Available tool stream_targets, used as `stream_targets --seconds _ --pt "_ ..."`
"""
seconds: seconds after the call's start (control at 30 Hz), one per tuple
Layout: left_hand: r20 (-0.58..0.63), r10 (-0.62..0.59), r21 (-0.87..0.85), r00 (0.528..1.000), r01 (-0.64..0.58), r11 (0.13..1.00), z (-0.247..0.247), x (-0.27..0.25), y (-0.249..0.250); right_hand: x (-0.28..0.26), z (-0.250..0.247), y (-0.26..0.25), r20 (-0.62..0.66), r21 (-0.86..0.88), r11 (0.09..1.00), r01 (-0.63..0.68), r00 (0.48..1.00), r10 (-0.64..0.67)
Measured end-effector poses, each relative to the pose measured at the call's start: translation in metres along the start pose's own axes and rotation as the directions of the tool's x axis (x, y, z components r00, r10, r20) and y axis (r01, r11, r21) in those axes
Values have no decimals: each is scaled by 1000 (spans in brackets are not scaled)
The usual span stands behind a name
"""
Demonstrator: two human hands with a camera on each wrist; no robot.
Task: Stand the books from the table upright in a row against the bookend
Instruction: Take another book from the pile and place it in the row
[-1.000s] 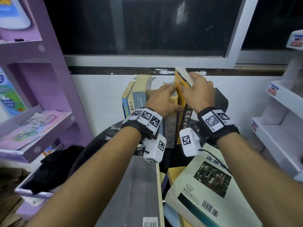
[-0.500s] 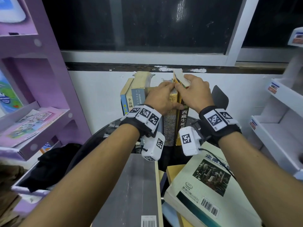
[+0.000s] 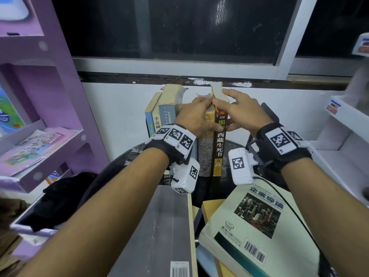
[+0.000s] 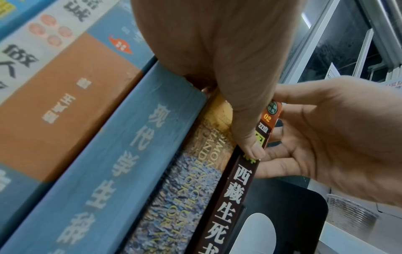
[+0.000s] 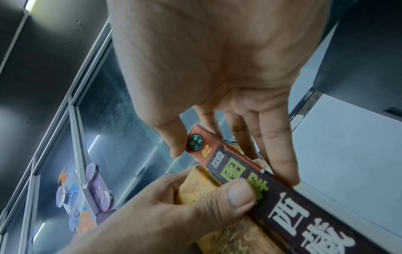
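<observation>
Several books stand upright in a row at the back of the dark round table [image 3: 119,164]. The rightmost has a dark spine with white characters [image 3: 219,148] [image 4: 230,197] [image 5: 304,211]. My right hand [image 3: 235,108] [image 5: 219,130] pinches its top between thumb and fingers. Beside it, my left hand [image 3: 199,114] [image 4: 239,106] curls over the top of the mottled-spine book [image 3: 204,156] [image 4: 180,197], thumb pressed on the dark spine. The black bookend [image 3: 269,114] [image 4: 293,214] stands just right of the dark book. A grey book [image 3: 159,226] and a pale green book [image 3: 249,226] lie flat in front.
A purple shelf unit [image 3: 50,116] with magazines fills the left side. White display shelves [image 3: 343,136] stand on the right. Black cloth [image 3: 65,192] lies low on the left. A white wall and a dark window are directly behind the row.
The dark-spined book leaned right with its top away from the row; it now stands straight against the mottled book. Both hands stayed at the books' tops.
</observation>
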State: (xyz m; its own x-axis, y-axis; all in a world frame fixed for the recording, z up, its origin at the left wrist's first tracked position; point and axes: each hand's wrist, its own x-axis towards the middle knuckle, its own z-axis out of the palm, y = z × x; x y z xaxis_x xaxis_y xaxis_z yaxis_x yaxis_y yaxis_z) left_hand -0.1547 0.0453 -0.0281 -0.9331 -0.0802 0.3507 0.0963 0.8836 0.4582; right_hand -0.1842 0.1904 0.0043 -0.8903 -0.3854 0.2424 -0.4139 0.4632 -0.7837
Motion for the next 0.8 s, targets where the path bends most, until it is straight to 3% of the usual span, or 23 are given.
stream_targets --seconds 0.8 --pt "23 2 44 1000 -3 999 1 2 0 -10 -3 8 38 92 995 -32 999 28"
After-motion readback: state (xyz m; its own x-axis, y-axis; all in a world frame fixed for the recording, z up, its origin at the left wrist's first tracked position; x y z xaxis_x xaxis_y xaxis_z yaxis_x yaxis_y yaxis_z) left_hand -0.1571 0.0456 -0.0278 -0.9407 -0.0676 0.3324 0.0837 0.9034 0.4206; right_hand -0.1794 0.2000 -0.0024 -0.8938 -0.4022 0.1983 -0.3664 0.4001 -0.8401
